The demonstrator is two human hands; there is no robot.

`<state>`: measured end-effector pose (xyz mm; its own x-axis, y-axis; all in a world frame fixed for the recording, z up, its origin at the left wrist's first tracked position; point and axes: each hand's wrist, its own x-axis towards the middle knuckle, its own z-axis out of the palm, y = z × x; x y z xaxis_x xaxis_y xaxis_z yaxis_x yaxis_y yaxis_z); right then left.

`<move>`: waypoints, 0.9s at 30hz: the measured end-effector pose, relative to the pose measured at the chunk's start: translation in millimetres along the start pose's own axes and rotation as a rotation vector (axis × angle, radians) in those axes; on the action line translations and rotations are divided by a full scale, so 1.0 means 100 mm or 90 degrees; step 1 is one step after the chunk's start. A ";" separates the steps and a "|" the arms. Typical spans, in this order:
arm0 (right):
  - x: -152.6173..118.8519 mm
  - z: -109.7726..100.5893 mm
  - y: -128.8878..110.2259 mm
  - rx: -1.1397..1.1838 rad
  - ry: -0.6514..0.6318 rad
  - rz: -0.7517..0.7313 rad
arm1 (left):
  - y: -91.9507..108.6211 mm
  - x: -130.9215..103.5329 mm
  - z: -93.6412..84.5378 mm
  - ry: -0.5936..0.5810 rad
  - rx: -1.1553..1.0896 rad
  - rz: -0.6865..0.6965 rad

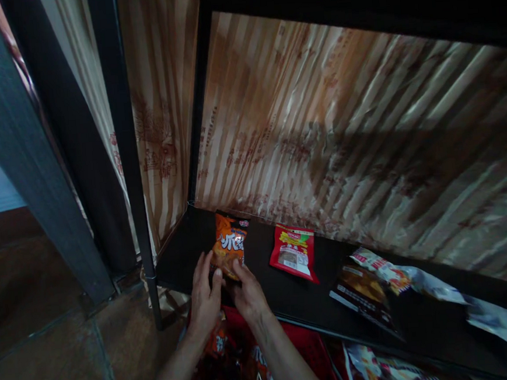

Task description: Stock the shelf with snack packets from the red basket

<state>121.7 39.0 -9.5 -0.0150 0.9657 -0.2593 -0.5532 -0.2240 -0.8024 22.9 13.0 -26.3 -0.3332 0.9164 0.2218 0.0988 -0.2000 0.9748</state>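
Black shelf (260, 265): left fingers (205, 269) and right fingers (245, 275) hold an orange "爪" bag (229, 239).

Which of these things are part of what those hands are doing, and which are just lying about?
In use:
Orange bag, at the fingers of the left hand and right hand
Shelf beneath it
Probably the red crate, holding similar bags

Apparently just lying about:
Red bag
Brown bag
Silvery packs
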 end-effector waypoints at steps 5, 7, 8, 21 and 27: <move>0.21 0.10 0.14 -0.068 0.020 -0.006 | -0.23 0.29 -0.12 0.078 -0.044 -0.060; 0.41 0.19 0.10 -0.128 0.010 -0.048 | -0.20 0.53 -0.12 0.099 -0.018 -0.045; 0.54 0.25 0.05 -0.158 0.005 -0.087 | -0.16 0.68 -0.10 0.102 0.000 -0.027; 2.16 0.57 0.13 -0.435 0.099 -0.264 | -0.58 1.98 0.12 0.184 0.160 0.059; 2.20 0.53 0.23 -0.556 0.099 -0.292 | -0.77 2.03 0.11 0.158 0.204 0.067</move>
<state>61.8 253.1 -56.8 0.1899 0.9690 0.1578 0.3288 0.0887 -0.9402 -41.8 218.9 -56.9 -0.5177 0.7777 0.3566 0.4184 -0.1334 0.8984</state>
